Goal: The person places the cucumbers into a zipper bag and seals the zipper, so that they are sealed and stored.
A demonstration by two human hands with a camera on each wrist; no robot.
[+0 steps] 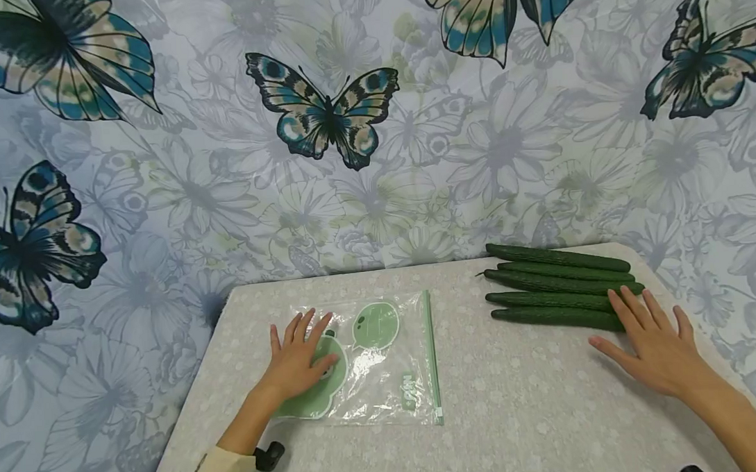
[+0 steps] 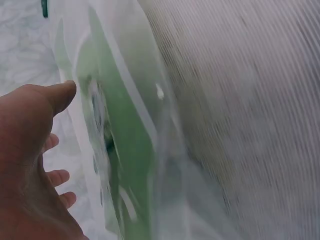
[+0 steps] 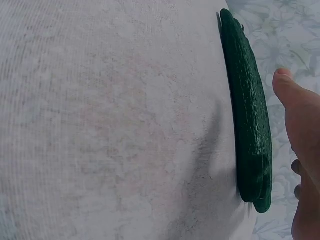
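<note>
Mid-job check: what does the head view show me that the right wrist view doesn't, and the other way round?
Only the head view: the left hand overlapping the clear zip bag, plus the printed butterflies.

Only the right wrist view: a close, side-on look at the nearest cucumber.

Both: cucumbers, the right hand, the pale tablecloth and the floral backdrop.
</note>
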